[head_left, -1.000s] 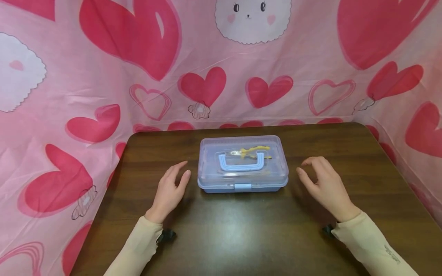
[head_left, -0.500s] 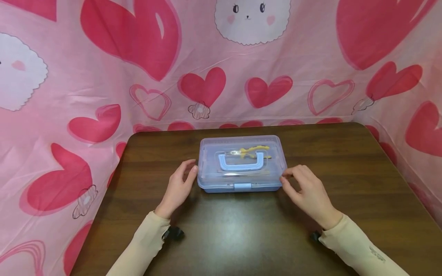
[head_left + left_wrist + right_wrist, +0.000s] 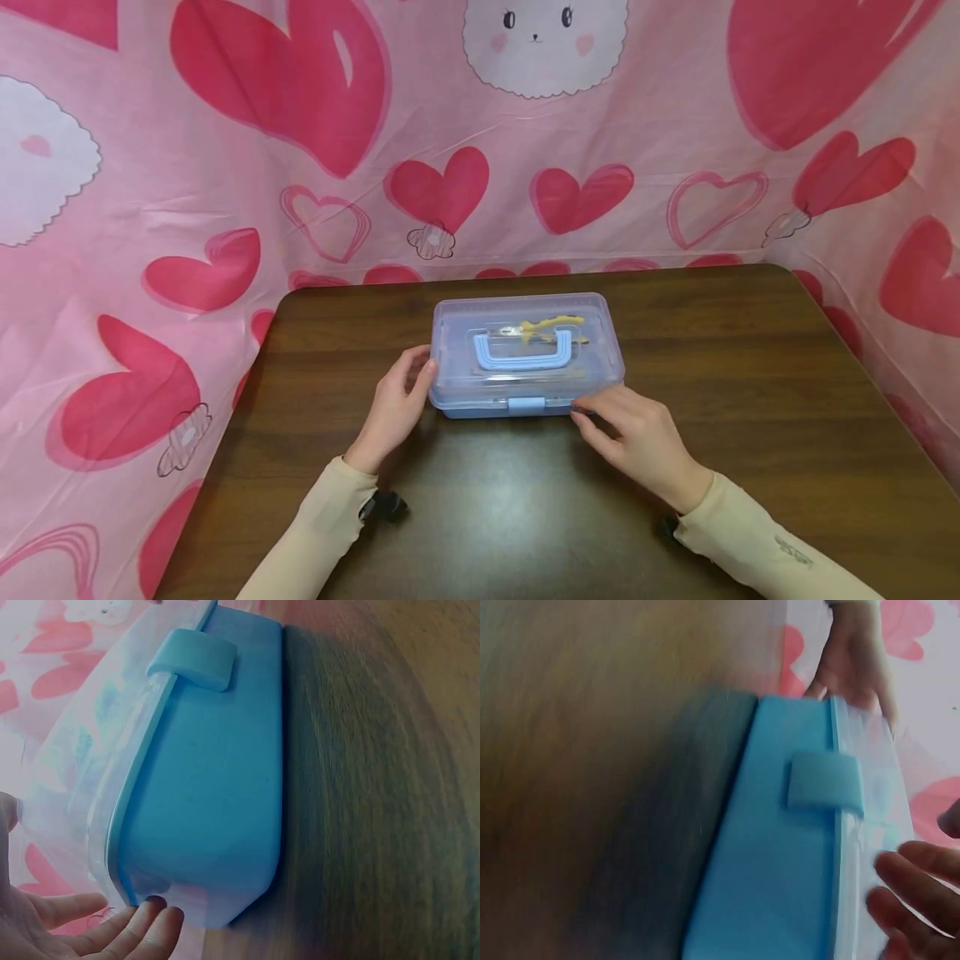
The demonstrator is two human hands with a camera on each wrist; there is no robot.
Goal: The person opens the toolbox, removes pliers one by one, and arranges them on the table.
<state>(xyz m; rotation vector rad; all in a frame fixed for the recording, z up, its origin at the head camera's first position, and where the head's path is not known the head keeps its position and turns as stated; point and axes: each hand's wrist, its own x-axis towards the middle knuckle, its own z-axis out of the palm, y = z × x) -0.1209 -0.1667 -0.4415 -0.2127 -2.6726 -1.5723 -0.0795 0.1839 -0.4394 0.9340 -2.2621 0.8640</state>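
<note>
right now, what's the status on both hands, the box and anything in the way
Left hand at left end of box, contact unclear. Right hand at front right, near latch. Box closed. Nothing seen blocking the latch.

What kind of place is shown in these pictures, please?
Probably an indoor tabletop filming corner: pink heart-printed fabric surrounds the back and sides of a dark wood-grained table, where a clear-lidded blue box sits.

Dark wooden table (image 3: 495,508), blue lidded box (image 3: 525,387) directly on it.
</note>
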